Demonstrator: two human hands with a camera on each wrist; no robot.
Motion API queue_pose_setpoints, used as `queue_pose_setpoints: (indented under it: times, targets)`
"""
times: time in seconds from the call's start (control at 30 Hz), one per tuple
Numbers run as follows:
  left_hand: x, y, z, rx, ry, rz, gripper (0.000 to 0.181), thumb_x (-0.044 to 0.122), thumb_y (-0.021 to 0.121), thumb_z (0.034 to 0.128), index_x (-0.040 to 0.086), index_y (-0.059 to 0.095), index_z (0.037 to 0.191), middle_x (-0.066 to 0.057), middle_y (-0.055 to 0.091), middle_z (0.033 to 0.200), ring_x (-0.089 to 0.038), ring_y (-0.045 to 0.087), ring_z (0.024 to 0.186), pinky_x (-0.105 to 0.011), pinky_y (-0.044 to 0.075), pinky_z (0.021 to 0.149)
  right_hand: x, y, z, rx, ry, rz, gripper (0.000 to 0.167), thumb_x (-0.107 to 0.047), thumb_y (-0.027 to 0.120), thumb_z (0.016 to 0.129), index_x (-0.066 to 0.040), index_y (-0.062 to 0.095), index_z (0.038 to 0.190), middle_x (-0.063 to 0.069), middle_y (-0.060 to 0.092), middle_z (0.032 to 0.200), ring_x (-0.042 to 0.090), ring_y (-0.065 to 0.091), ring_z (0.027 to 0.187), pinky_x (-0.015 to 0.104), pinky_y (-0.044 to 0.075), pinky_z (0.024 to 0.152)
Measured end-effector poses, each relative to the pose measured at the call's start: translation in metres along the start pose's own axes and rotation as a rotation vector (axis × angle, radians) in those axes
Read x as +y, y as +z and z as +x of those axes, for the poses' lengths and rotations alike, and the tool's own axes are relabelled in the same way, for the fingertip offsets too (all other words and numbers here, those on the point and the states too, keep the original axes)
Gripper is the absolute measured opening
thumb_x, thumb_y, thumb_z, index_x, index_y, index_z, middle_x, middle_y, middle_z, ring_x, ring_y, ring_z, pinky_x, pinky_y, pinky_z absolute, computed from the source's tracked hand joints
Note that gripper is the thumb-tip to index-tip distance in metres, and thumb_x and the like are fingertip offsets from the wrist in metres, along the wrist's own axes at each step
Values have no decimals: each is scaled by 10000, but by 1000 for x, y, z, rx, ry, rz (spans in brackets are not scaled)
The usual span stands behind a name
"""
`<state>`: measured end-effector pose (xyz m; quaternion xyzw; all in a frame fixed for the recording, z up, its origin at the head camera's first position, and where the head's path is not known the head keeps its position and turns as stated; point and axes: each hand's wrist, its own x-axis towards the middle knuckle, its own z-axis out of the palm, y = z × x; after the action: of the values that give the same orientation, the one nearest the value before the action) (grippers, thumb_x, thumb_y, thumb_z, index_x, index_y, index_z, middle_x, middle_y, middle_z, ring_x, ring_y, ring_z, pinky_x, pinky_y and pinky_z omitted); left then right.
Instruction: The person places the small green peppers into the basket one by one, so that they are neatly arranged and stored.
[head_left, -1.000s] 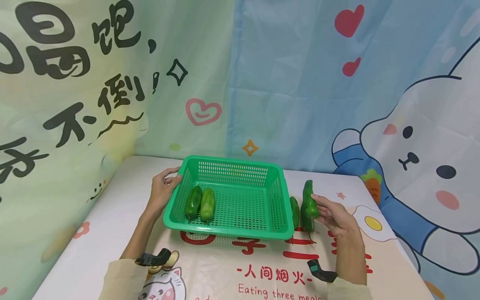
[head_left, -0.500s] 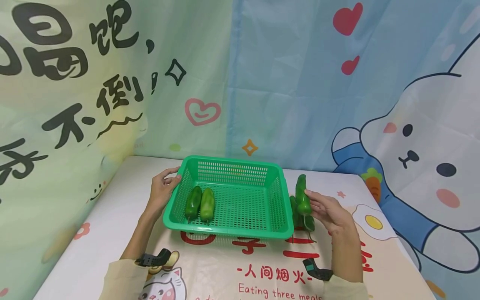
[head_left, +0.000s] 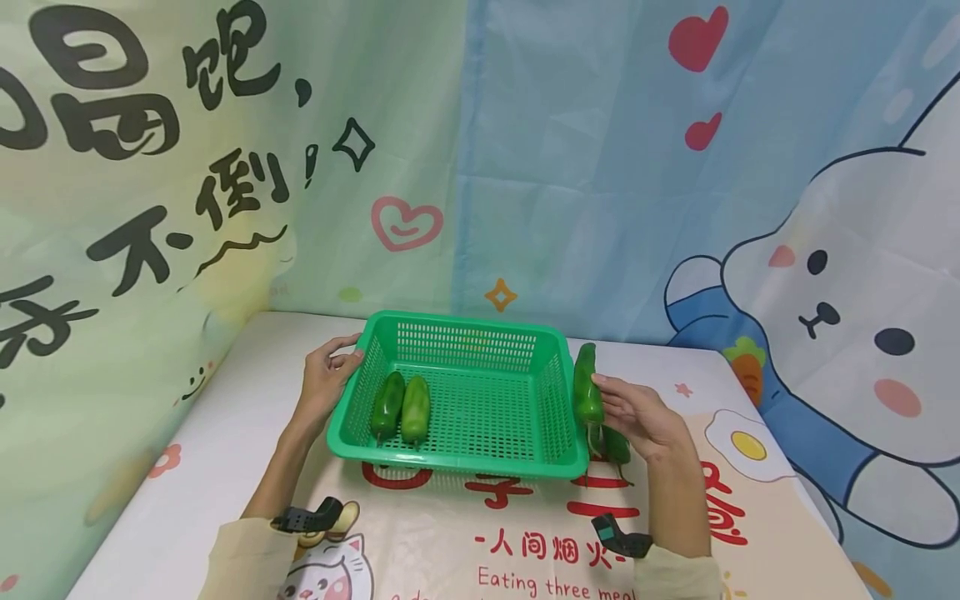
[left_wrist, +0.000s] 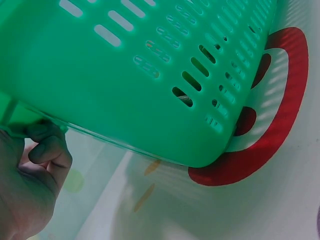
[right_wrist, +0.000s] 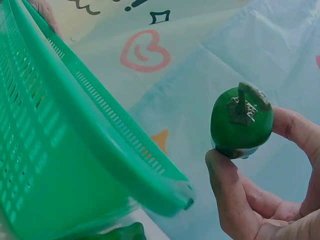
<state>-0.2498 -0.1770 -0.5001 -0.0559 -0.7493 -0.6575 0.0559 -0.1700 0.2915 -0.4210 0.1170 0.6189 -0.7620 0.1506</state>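
My left hand [head_left: 327, 377] grips the left rim of a green plastic basket [head_left: 480, 468]; in the left wrist view its fingers curl at the rim [left_wrist: 50, 150]. Inside the basket, at its left side, lie a dark green pepper [head_left: 387, 407] and a lighter green pepper [head_left: 415, 410]. My right hand [head_left: 637, 417] pinches another green pepper [head_left: 587, 387] beside the basket's right rim. The right wrist view shows that pepper [right_wrist: 240, 122] stem end on, between thumb and fingers, apart from the basket wall. Below it on the table lies a green pepper [head_left: 617, 447], partly hidden.
A printed cloth [head_left: 525, 575] with red lettering covers the white table [head_left: 247, 375]. Behind the table hangs a printed curtain [head_left: 555, 208] with a rabbit figure on the right. A wrist camera [head_left: 621, 537] sits on each forearm.
My right hand has moved left and slightly up with its pepper, from above the peppers on the table to beside the basket's right rim. The left hand and basket stay in place.
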Motion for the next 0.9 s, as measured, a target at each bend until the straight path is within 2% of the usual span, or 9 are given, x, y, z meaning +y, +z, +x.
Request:
queue_pose_setpoints:
  times: [0.2, 0.5, 0.9]
  targets:
    - [0, 0, 0, -1, 2, -2, 422, 157, 594, 1142, -30, 585, 1521, -348, 776, 1090, -53, 762, 704, -215, 643, 642, -3, 10, 4, -34, -15, -12, 134, -220, 689, 1084, -182, 793, 1007, -71, 827, 973, 70, 788, 937, 230, 658, 913]
    - [-1, 0, -1, -3, 3, -16, 422, 166, 597, 1142, -21, 589, 1520, -251, 809, 1026, -65, 766, 712, -221, 646, 647, -3, 25, 13, -26, -18, -47, 147, -228, 703, 1077, -190, 810, 983, -64, 832, 945, 85, 794, 903, 252, 665, 900]
    - [0, 0, 0, -3, 0, -8, 429, 168, 603, 1140, -23, 586, 1523, -284, 804, 1059, -70, 772, 707, -221, 647, 644, 1, 43, 21, -44, -35, -57, 133, -220, 701, 1071, -147, 790, 1005, -44, 819, 952, 103, 774, 919, 258, 661, 884]
